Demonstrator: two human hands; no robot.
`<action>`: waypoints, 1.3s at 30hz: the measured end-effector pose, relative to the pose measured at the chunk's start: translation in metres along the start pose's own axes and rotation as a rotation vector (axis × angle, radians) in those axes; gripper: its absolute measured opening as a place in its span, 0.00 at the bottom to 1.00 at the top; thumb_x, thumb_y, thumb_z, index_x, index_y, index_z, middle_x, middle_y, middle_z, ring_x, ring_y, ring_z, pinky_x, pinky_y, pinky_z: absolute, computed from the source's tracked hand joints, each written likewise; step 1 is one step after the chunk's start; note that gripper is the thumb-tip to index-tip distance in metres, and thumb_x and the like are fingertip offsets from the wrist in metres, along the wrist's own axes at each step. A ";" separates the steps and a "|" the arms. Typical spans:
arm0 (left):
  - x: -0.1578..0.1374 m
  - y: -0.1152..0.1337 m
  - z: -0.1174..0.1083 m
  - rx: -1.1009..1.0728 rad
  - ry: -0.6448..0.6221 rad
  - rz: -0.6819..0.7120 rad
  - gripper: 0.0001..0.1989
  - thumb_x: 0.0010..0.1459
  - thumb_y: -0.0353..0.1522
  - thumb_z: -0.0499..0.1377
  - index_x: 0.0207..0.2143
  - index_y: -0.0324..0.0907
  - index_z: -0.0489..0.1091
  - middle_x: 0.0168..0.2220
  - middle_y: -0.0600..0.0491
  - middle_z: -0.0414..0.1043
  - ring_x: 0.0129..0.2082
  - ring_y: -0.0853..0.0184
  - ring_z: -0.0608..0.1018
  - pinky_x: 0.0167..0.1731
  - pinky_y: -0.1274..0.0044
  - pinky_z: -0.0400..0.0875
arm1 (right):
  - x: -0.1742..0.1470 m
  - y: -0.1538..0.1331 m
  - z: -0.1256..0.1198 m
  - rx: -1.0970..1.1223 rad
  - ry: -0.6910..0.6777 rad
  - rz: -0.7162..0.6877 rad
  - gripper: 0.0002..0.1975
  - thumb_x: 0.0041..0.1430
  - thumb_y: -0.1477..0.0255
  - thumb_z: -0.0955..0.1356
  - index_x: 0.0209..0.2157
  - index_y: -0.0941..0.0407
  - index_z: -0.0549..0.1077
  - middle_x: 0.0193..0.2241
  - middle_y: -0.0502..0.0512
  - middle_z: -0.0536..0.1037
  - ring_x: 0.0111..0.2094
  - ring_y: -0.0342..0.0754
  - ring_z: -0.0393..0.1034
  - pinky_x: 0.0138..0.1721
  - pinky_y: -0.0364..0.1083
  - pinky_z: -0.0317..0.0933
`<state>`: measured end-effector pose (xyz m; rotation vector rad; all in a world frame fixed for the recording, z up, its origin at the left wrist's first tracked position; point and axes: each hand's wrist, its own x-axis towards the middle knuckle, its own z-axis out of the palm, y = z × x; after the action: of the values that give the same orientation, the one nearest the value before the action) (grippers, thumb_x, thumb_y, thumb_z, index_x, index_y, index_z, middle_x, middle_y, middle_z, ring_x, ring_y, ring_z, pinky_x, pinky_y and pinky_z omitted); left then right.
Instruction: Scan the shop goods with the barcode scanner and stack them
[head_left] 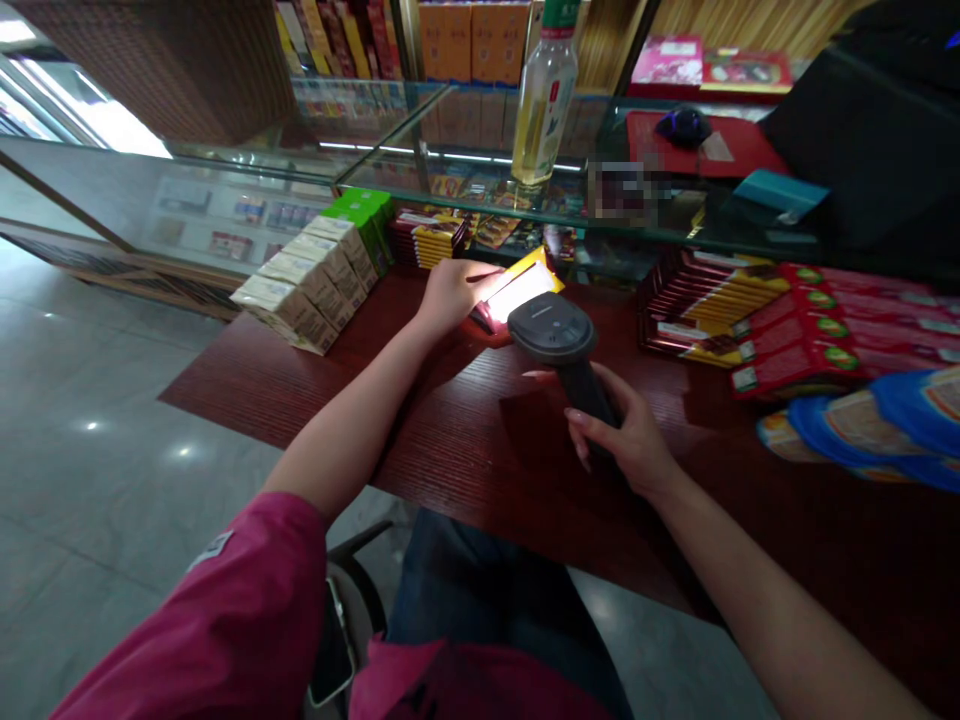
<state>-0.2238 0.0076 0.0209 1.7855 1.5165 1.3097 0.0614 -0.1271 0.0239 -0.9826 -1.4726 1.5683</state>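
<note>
My left hand [452, 298] grips the left end of a flat yellow and dark red packet [550, 268], tilted just above the dark wooden table [442, 420]. Bright white light washes out most of the packet's face, so its print cannot be read. In my right hand [626, 425] is a black handheld barcode scanner [553, 328], its handle wrapped by the fingers. The scanner's head points at the packet from the near right, and the light falls there. Behind my left hand stands a stack of similar dark red and yellow packets [426, 238].
Cream cartons [300, 290] and green boxes [367, 215] line the table's left side. At right lie more dark red packets [697, 300], red packages [840, 325] and blue-lidded tubs [877, 420]. A glass counter [420, 140] behind carries a bottle [546, 100] and a computer mouse [683, 126].
</note>
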 end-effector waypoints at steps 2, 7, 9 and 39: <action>0.001 -0.001 0.001 -0.027 -0.019 -0.009 0.09 0.63 0.34 0.71 0.44 0.40 0.87 0.43 0.46 0.88 0.43 0.57 0.87 0.44 0.73 0.80 | 0.001 0.000 0.000 0.002 -0.004 -0.025 0.30 0.60 0.59 0.80 0.60 0.49 0.73 0.37 0.53 0.85 0.19 0.40 0.65 0.19 0.44 0.63; -0.007 0.004 0.005 -0.040 -0.006 0.040 0.11 0.64 0.39 0.70 0.45 0.43 0.87 0.43 0.48 0.89 0.43 0.58 0.88 0.43 0.74 0.79 | -0.001 -0.003 -0.001 0.028 0.052 -0.073 0.28 0.59 0.58 0.80 0.57 0.50 0.75 0.57 0.62 0.83 0.20 0.38 0.67 0.19 0.44 0.64; -0.014 0.011 0.010 0.018 0.015 0.124 0.11 0.66 0.38 0.69 0.46 0.45 0.87 0.45 0.50 0.89 0.44 0.59 0.88 0.45 0.74 0.79 | -0.011 -0.004 -0.006 0.045 0.094 -0.084 0.27 0.59 0.57 0.80 0.56 0.51 0.76 0.58 0.63 0.83 0.19 0.38 0.67 0.18 0.44 0.64; -0.018 0.039 0.080 0.530 0.095 0.426 0.24 0.76 0.32 0.52 0.70 0.44 0.68 0.66 0.45 0.76 0.65 0.58 0.79 0.64 0.67 0.75 | -0.046 -0.009 -0.018 0.211 0.232 -0.060 0.22 0.59 0.56 0.78 0.49 0.55 0.79 0.60 0.66 0.82 0.20 0.40 0.72 0.23 0.46 0.68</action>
<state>-0.1346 -0.0018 0.0109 2.5226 1.7117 1.2653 0.0977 -0.1612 0.0341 -0.9522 -1.1425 1.4785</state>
